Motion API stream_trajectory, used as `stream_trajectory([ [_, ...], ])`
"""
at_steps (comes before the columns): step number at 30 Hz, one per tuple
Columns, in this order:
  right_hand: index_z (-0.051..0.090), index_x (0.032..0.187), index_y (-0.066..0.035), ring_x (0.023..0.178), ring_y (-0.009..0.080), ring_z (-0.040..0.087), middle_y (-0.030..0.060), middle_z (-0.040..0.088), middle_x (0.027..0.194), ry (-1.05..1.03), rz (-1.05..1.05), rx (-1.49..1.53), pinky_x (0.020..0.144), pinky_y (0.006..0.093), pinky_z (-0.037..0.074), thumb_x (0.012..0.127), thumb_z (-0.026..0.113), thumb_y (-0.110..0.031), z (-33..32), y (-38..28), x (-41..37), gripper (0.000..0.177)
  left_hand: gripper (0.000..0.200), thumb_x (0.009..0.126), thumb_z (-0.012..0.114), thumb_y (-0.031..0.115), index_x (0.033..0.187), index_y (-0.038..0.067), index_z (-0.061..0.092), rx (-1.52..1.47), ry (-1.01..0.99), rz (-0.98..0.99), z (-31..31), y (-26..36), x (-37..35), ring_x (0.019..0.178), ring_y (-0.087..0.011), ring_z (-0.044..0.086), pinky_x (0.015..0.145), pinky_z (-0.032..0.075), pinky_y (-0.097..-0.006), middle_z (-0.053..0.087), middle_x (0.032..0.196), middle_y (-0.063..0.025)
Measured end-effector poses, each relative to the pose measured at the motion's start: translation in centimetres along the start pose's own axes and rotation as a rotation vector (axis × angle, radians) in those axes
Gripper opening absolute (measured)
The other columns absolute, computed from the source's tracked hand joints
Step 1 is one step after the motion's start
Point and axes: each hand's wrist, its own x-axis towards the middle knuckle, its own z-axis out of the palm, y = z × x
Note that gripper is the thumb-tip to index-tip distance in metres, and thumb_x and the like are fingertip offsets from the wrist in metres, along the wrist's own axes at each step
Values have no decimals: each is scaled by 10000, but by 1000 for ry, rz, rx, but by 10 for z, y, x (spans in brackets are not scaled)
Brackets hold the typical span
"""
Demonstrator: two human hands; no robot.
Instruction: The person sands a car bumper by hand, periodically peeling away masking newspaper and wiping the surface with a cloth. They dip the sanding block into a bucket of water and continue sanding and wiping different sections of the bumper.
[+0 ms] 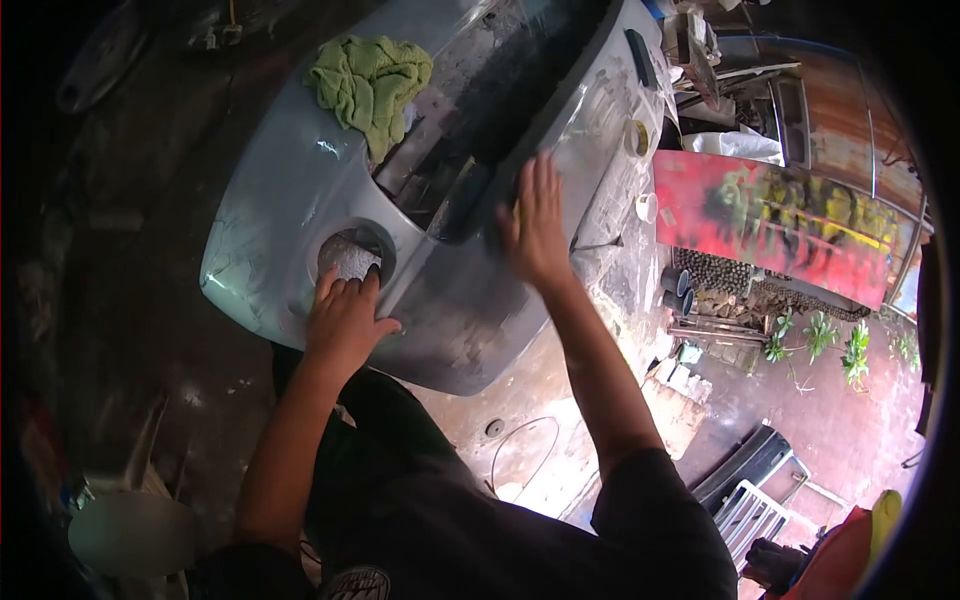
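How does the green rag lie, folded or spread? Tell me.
Neither: crumpled. The rag lies bunched in uneven wrinkles on the bumper, with no neat fold lines.

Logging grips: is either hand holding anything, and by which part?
Left hand fingertips press the lower edge of a white sheet in the round hole of the bumper; a true grip cannot be told. Right hand lies flat on the bumper, holding nothing visible.

1 head-worn view, steeply downward and close over a grey car bumper (pixel 300 190) at arm's reach.
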Motion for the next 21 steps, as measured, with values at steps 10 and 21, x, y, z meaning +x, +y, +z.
stream_trajectory([
  [10,322,1549,89,1549,450,205,325,256,1637,130,192,11,1268,509,186,1074,414,-510,26,132,141,769,796,773,854,400,1356,-44,545,-15,-70,-36,-6,7,2,1124,-303,634,1225,269,-463,683,1071,-186],
  [21,388,1479,86,1495,481,289,336,332,1584,75,74,-42,1244,518,239,1068,450,-459,21,141,123,685,790,785,836,440,1342,-36,540,15,-44,-23,0,4,3,1134,-300,634,1230,252,-460,690,1064,-183],
])
